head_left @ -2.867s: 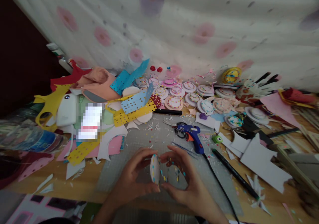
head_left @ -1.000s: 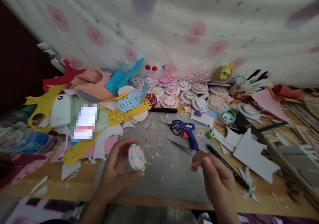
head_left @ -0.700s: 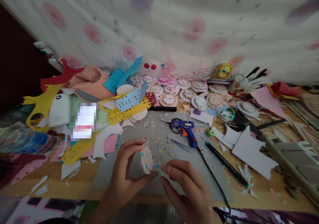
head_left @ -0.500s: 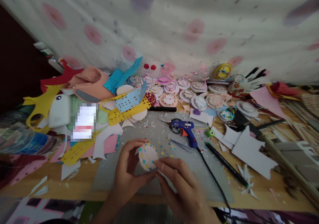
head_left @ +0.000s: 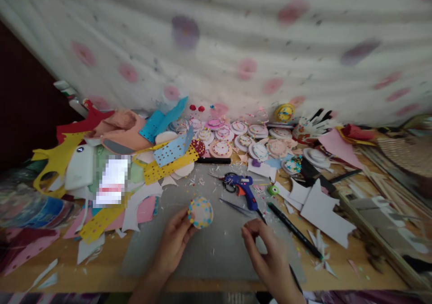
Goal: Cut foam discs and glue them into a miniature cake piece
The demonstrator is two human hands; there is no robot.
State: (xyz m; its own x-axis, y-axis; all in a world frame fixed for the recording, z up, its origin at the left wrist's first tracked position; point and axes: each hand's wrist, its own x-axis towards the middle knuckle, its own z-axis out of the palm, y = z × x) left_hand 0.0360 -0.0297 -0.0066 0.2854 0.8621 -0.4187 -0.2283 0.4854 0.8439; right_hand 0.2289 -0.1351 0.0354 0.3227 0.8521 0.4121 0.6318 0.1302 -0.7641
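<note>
My left hand [head_left: 173, 238] grips a small round foam piece [head_left: 201, 212] by its left edge, thumb and fingers pinched on it. The piece is pale, with blue and yellow beads round its rim, and is held up above the grey mat [head_left: 216, 261]. Apart from it, at the right, my right hand [head_left: 265, 250] has its fingers curled, thumb and forefinger close together. Whether a tiny thing sits between those fingertips is too small to tell. Just beyond that hand lie tweezers [head_left: 236, 207] and a blue glue gun [head_left: 245, 189], its cord running behind the hand.
Several small decorated foam hats [head_left: 221, 148] line the back by the flowered curtain [head_left: 236, 34]. Foam scraps, a lit phone [head_left: 112, 180] and a plastic bottle [head_left: 37, 209] crowd the left. At the right are a black marker [head_left: 295, 230], white foam offcuts [head_left: 326, 216] and a tray [head_left: 378, 232].
My right hand has let go of the round foam piece and moved right. My left hand now holds it alone, with its face turned more towards me. The camera view has tilted up.
</note>
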